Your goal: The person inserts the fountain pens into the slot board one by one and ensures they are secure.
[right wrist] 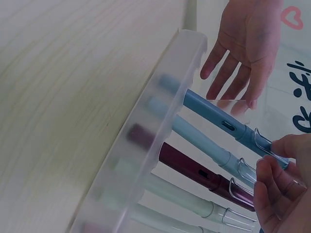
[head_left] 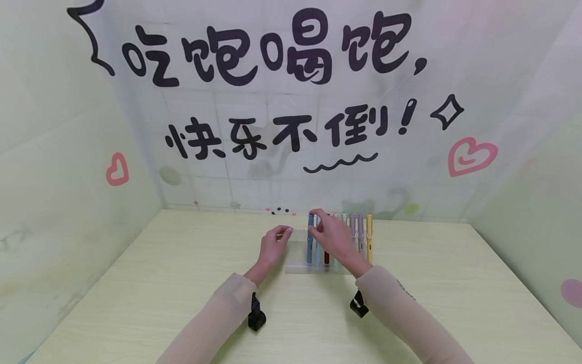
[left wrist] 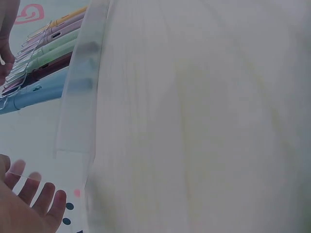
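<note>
Pinching the cap end of the blue pen (right wrist: 221,121), the right hand (right wrist: 279,187) sat at the top of the frosted rack (right wrist: 146,141), where that pen stood leftmost. Left of the rack, the left hand (head_left: 273,245) hovered with fingers spread, holding nothing. Pens behind the right hand were partly hidden. Wall lettering beyond the rack read "吃饱喝饱, 快乐不倒!"

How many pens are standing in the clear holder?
8, in one row: blue pen, light blue, dark red, two pale green, two purplish, yellow at right end. The right hand may hide more.
</note>
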`<state>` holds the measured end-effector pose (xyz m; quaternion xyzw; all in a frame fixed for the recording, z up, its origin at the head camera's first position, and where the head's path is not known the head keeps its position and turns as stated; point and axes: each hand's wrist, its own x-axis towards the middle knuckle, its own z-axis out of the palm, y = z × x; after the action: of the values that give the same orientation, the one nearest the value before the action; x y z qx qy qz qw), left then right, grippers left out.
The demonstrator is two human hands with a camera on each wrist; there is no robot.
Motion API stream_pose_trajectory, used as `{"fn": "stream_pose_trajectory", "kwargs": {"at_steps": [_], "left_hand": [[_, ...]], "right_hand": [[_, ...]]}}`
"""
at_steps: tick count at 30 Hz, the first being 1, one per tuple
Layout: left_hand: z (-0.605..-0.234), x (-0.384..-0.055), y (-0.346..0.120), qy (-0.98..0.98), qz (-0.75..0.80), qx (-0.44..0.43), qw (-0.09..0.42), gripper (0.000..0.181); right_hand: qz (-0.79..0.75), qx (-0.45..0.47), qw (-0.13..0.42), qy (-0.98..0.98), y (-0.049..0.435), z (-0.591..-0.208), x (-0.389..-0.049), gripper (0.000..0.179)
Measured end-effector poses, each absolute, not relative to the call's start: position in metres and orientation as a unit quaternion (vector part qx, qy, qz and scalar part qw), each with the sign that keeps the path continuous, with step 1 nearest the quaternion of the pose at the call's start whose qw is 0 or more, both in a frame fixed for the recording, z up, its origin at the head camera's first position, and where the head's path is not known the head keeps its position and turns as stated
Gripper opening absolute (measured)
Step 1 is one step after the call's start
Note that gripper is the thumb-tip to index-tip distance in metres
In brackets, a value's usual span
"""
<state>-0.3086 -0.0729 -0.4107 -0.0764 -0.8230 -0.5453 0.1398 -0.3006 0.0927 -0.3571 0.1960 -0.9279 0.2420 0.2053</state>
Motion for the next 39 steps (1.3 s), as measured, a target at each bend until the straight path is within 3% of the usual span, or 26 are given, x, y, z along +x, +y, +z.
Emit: {"fn": "stream_pose_trajectory", "kwargs": {"at_steps": [7,19,39], "left_hand": [[-0.4113,-0.3093,-0.0733,-0.823,-0.546,-0.075,0.138,0.025],[-0.4120,-0.3102,-0.0732,-0.820,-0.550,-0.077,0.139,0.025],[-0.4117,-0.3096,-0.0724,-0.822,-0.550,-0.063,0.132,0.024]], "right_hand": [[0.234,0.182,0.158,-0.942,0.0914,-0.3588,-0.3011,0.046],[0.224,0.172,0.122,-0.952,0.0893,-0.3594,-0.3024,0.054],[0.210,0.151,0.111,-0.959,0.0883,-0.3595,-0.3072,0.055]]}}
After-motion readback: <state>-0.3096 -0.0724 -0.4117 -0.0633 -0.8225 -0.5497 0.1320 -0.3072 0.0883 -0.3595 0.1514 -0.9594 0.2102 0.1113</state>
